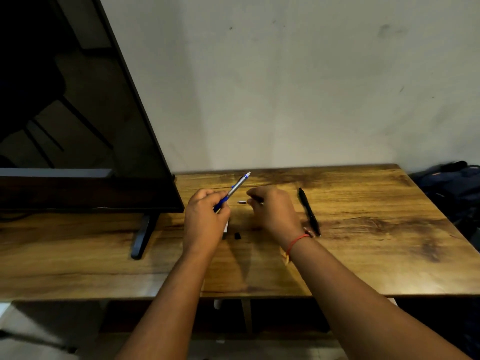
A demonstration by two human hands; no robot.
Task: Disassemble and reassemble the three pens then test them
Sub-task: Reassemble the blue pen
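Left hand (205, 216): fingers clenched round the lower blue part of the blue pen (232, 192). The pen is raised off the desk (363, 229), silver upper half slanting up and right, and its tip ends near the desk's far edge at the wall (285, 87).

Right hand (275, 211): fingers curled inward, knuckles up. Blurred, so cannot tell whether they pinch anything.

A small metal piece (242, 202) sits just left of the right fingers, in the gap between both hands; can't tell if it is touching the desk. A small black piece (237, 235) lies on the desk nearer the person than both sets of fingers, between the wrists.

Black pen (309, 211) lies flat just right of the right fingers, running far to near, with its near end by the wrist and its red thread (298, 241).

TV screen (78, 113) stands close left of the left fingers, and its stand foot (141, 237) is on the desk to the near left. A wide stretch of desk runs right of the black pen to the right edge, with a bag (452, 188) beyond it. Both forearms cross the near edge.
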